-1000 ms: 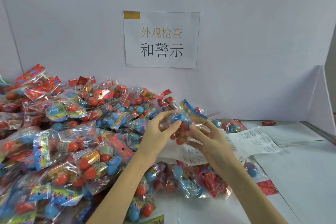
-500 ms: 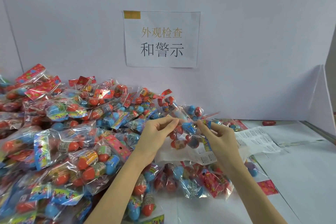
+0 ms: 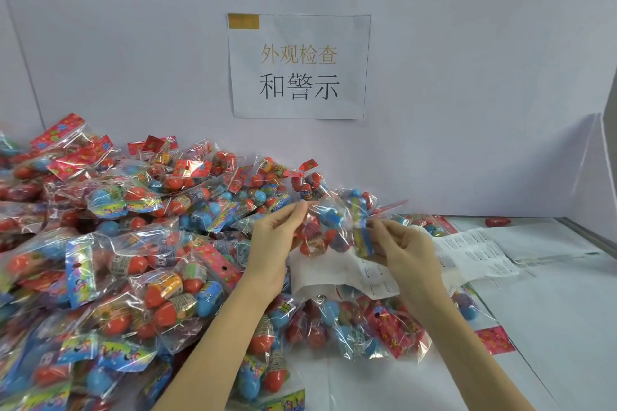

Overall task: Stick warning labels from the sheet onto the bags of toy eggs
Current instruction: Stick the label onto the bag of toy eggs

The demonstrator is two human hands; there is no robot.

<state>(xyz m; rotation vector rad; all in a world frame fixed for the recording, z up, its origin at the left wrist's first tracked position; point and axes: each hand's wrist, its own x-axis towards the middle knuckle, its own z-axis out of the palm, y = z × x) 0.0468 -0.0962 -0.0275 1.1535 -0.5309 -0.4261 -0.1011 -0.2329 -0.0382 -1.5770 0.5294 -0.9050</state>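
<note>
Centre of the frame: both hands hold one clear bag of toy eggs (image 3: 329,227) up above the label sheet (image 3: 467,253). The left hand (image 3: 272,243) pinches the bag's left edge between thumb and fingertips; the right hand (image 3: 405,248) pinches the blue header card at its right edge, fingers curled. The sheet lies crumpled just below, stretching toward the right. A big pile of bags (image 3: 110,243) fills the left half, and a paper sign (image 3: 298,67) hangs on the wall at upper centre.
</note>
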